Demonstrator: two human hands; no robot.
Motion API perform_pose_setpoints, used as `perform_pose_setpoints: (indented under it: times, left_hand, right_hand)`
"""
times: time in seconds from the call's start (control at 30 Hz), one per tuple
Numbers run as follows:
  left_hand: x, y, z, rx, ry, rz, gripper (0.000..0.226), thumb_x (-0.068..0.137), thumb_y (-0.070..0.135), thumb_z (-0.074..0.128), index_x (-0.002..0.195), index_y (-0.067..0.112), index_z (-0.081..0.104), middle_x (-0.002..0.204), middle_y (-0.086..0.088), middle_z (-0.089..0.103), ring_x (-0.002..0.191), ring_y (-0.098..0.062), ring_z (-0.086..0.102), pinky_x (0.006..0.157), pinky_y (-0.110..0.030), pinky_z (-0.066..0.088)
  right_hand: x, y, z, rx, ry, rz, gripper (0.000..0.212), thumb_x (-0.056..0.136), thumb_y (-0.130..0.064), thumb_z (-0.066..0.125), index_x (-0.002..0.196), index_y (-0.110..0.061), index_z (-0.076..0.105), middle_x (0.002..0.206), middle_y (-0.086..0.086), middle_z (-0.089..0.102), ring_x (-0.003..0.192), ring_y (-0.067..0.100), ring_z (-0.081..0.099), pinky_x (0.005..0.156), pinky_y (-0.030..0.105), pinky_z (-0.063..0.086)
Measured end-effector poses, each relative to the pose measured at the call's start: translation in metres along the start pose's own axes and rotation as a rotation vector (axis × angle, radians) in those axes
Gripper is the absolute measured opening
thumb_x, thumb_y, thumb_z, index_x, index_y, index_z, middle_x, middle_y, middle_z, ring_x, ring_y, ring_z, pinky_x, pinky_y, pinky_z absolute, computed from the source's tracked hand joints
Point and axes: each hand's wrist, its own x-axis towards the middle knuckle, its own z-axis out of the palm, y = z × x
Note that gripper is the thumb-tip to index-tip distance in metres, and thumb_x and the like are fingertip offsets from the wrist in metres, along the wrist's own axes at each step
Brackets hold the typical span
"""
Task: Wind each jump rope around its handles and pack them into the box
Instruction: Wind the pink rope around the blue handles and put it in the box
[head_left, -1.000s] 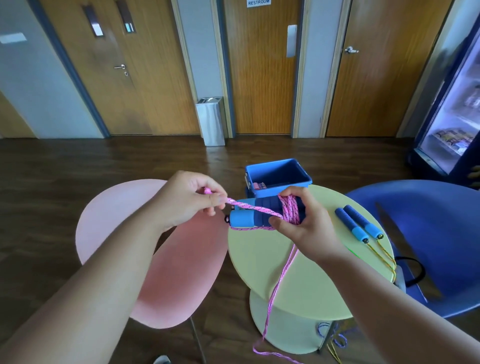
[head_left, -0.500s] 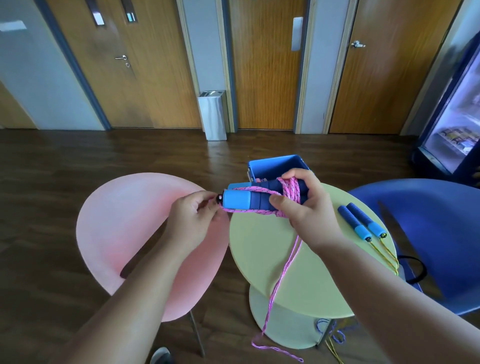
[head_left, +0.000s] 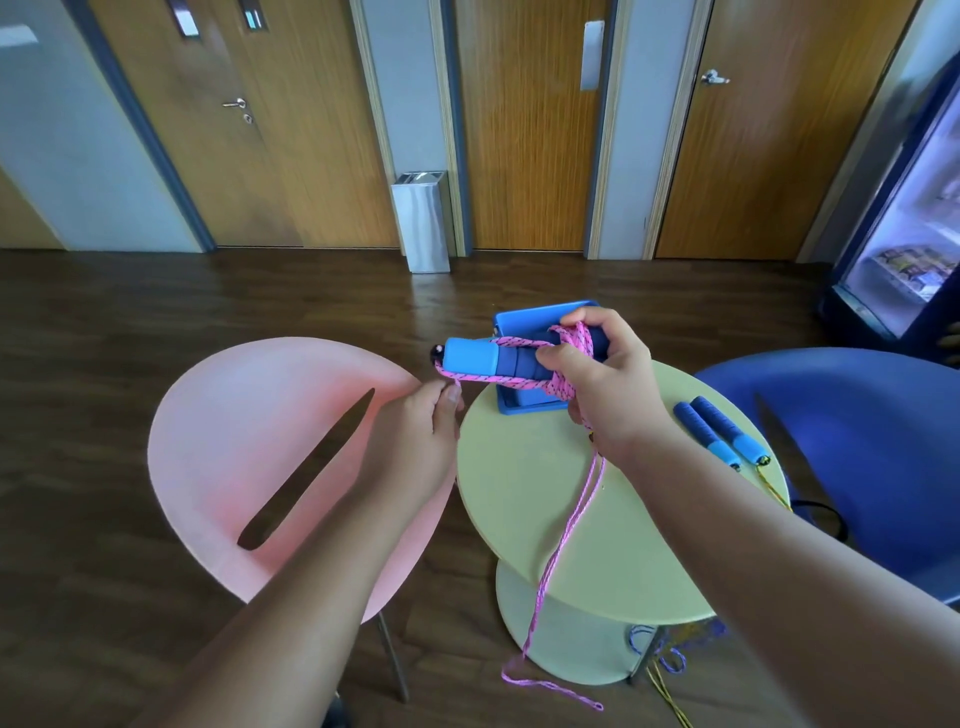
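Okay, right hand (head_left: 597, 384) fingers clamped around paired blue handles (head_left: 498, 361) above the blue box (head_left: 524, 408) on the yellow table (head_left: 597, 545); left hand (head_left: 415, 431) fingertips pinched together on the pink rope (head_left: 566, 525), slack hanging to the floor.

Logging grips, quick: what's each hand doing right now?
Left hand: closed, pinching the pink rope.
Right hand: closed around the blue handles.

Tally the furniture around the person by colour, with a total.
Pink chair: 1
Blue chair: 1
Yellow-green round table: 1
Total: 3
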Motion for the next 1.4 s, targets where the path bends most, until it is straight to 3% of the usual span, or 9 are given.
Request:
perform_pose_setpoints:
  times: [0.1, 0.3, 0.4, 0.57, 0.73, 0.93, 1.13, 1.27, 1.4]
  left_hand:
    - [0.004, 0.007, 0.005, -0.001, -0.035, -0.008, 0.041, 0.109, 0.024, 0.046, 0.069, 0.032, 0.048, 0.061, 0.007, 0.057, 0.065, -0.008, 0.058, 0.057, -0.021, 0.037]
    - [0.006, 0.018, 0.019, 0.0, -0.187, 0.011, 0.03, 0.108, 0.022, 0.045, 0.08, 0.019, 0.057, 0.069, -0.005, 0.061, 0.069, -0.024, 0.06, 0.063, -0.038, 0.044]
    - [-0.002, 0.031, 0.029, -0.077, -0.292, 0.011, 0.031, 0.108, 0.027, 0.043, 0.083, 0.019, 0.059, 0.066, 0.0, 0.06, 0.066, -0.024, 0.062, 0.064, -0.042, 0.05]
    - [-0.007, 0.042, 0.041, -0.143, -0.357, -0.057, 0.033, 0.109, 0.029, 0.039, 0.081, 0.023, 0.056, 0.066, 0.007, 0.056, 0.063, -0.016, 0.056, 0.06, -0.036, 0.044]
    - [-0.007, 0.052, 0.045, -0.165, -0.466, -0.066, 0.034, 0.11, 0.027, 0.038, 0.082, 0.022, 0.056, 0.068, 0.006, 0.055, 0.056, -0.007, 0.05, 0.056, -0.027, 0.037]
    - [-0.006, 0.065, 0.048, -0.28, -0.507, -0.083, 0.032, 0.11, 0.025, 0.039, 0.082, 0.02, 0.054, 0.07, 0.002, 0.054, 0.052, -0.001, 0.046, 0.049, -0.014, 0.033]
    - [-0.004, 0.045, 0.052, -0.244, -0.385, -0.058, 0.024, 0.104, 0.028, 0.059, 0.087, 0.024, 0.076, 0.078, 0.005, 0.071, 0.066, -0.01, 0.057, 0.059, -0.024, 0.039]
    - [-0.005, 0.024, 0.044, -0.359, -0.393, -0.29, 0.02, 0.089, 0.032, 0.078, 0.108, 0.028, 0.074, 0.101, 0.005, 0.072, 0.082, -0.009, 0.064, 0.069, -0.026, 0.049]
    - [0.009, 0.014, 0.014, -0.814, -0.19, -0.666, 0.044, 0.098, 0.002, 0.053, 0.136, 0.024, 0.058, 0.125, -0.013, 0.066, 0.091, -0.029, 0.071, 0.056, -0.036, 0.059]
  right_hand:
    - [0.004, 0.003, 0.001, 0.024, 0.042, 0.057, 0.027, 0.088, -0.009, 0.075, 0.111, -0.015, 0.062, 0.098, 0.011, 0.066, 0.069, 0.019, 0.058, 0.043, 0.028, 0.039]
    - [0.009, -0.001, 0.005, 0.036, 0.094, 0.091, 0.024, 0.089, -0.014, 0.075, 0.109, -0.015, 0.063, 0.098, 0.012, 0.07, 0.06, 0.011, 0.063, 0.044, 0.029, 0.045]
    - [0.009, -0.003, 0.006, 0.135, 0.125, 0.106, 0.029, 0.089, -0.009, 0.075, 0.115, -0.009, 0.062, 0.108, 0.016, 0.071, 0.087, 0.025, 0.077, 0.067, 0.043, 0.06]
    - [0.005, 0.0, 0.008, 0.029, 0.093, 0.017, 0.027, 0.088, -0.004, 0.075, 0.11, -0.012, 0.061, 0.099, 0.004, 0.066, 0.078, 0.014, 0.072, 0.051, 0.019, 0.052]
    - [0.001, 0.016, 0.006, 0.013, 0.114, -0.039, 0.028, 0.088, -0.004, 0.075, 0.109, -0.014, 0.06, 0.097, 0.0, 0.064, 0.082, 0.014, 0.069, 0.061, 0.023, 0.055]
    - [-0.004, 0.023, 0.0, 0.121, 0.14, -0.081, 0.026, 0.091, -0.002, 0.069, 0.11, -0.015, 0.057, 0.1, 0.001, 0.062, 0.083, 0.01, 0.069, 0.066, 0.026, 0.055]
    - [-0.008, 0.026, -0.014, -0.036, 0.0, -0.122, 0.032, 0.094, -0.007, 0.071, 0.118, -0.017, 0.053, 0.102, -0.005, 0.063, 0.086, 0.012, 0.068, 0.076, 0.045, 0.061]
    - [-0.008, 0.031, -0.027, -0.142, -0.02, -0.124, 0.033, 0.091, -0.015, 0.077, 0.114, -0.027, 0.055, 0.097, -0.011, 0.065, 0.09, 0.025, 0.066, 0.083, 0.06, 0.057]
    - [-0.006, 0.03, -0.039, -0.187, -0.037, -0.12, 0.036, 0.091, -0.014, 0.076, 0.117, -0.025, 0.054, 0.11, 0.011, 0.063, 0.093, 0.024, 0.068, 0.085, 0.055, 0.06]
